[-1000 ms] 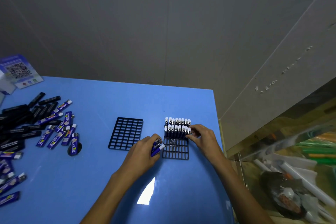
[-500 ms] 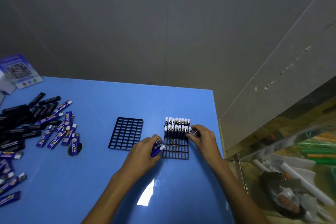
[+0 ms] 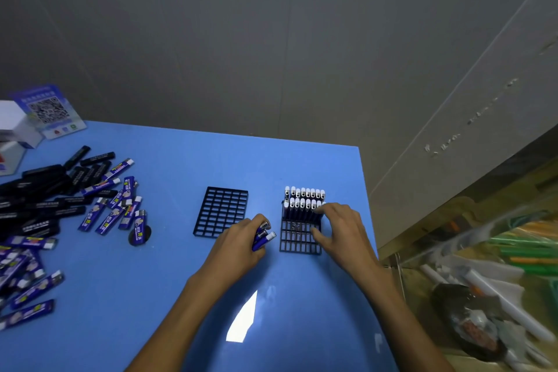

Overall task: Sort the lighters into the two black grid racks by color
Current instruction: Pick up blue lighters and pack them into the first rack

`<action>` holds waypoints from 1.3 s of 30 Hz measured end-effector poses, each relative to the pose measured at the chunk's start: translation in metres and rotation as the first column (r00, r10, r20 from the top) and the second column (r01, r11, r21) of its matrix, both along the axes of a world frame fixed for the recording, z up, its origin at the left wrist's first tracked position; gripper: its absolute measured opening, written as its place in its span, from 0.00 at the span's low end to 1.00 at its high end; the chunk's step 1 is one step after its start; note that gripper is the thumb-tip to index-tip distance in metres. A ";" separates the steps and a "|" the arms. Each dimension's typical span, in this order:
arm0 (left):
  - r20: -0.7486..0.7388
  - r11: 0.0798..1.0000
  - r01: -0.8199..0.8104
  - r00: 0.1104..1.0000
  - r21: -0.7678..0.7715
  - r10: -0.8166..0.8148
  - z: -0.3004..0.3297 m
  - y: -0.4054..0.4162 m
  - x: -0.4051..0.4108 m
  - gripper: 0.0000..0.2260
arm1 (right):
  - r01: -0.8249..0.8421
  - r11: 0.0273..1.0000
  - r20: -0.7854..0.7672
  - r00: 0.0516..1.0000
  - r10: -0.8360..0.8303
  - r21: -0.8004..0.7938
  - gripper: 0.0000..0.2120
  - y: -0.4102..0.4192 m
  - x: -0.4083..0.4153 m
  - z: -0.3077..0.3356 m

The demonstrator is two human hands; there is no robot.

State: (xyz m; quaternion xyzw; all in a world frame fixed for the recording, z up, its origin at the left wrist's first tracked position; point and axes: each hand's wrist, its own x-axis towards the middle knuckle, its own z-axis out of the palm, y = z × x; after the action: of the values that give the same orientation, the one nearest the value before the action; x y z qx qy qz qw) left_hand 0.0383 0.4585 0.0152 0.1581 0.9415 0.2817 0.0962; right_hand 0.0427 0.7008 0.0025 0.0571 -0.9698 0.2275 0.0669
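Note:
Two black grid racks lie on the blue table. The left rack (image 3: 222,211) holds nothing. The right rack (image 3: 300,240) has two back rows of upright blue lighters (image 3: 303,204) with white caps; its front cells are bare. My left hand (image 3: 238,246) grips a few blue lighters (image 3: 263,237) just left of the right rack. My right hand (image 3: 342,231) pinches the blue lighter at the right end of the second row, with my thumb over the bare cells in front. Loose blue lighters (image 3: 113,211) and black lighters (image 3: 39,196) lie at the far left.
A QR-code card (image 3: 49,112) and a white box (image 3: 13,127) stand at the table's back left corner. The table's right edge (image 3: 370,220) runs close beside the right rack. Beyond it sits a bin of clutter (image 3: 483,296).
My right hand has stayed at the right end of the second row, working the lighter down into its cell. My left hand has kept its bundle almost still.

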 end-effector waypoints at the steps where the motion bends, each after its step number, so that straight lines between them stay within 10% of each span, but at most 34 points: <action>1: -0.005 1.000 0.001 1.000 0.001 -0.001 0.001 -0.003 0.001 0.12 | -0.029 1.000 -0.005 1.000 0.028 -0.009 0.15 -0.007 0.003 0.002; 12: -0.012 0.996 0.078 0.997 0.031 -0.078 0.003 -0.030 0.011 0.13 | -0.213 0.912 0.181 0.940 0.290 -0.351 0.10 -0.089 0.034 0.035; 39: 0.077 0.989 0.113 0.990 0.096 -0.120 0.022 -0.014 0.017 0.16 | 0.128 0.472 0.343 0.849 0.403 -0.872 0.06 -0.053 0.029 0.042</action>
State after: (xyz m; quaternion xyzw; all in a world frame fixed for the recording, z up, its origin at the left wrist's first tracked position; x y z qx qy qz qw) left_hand 0.0556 0.4450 0.0377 0.2053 0.9120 0.3245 0.1441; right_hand 0.0716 0.6473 0.0441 0.0347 -0.6897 0.6981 -0.1894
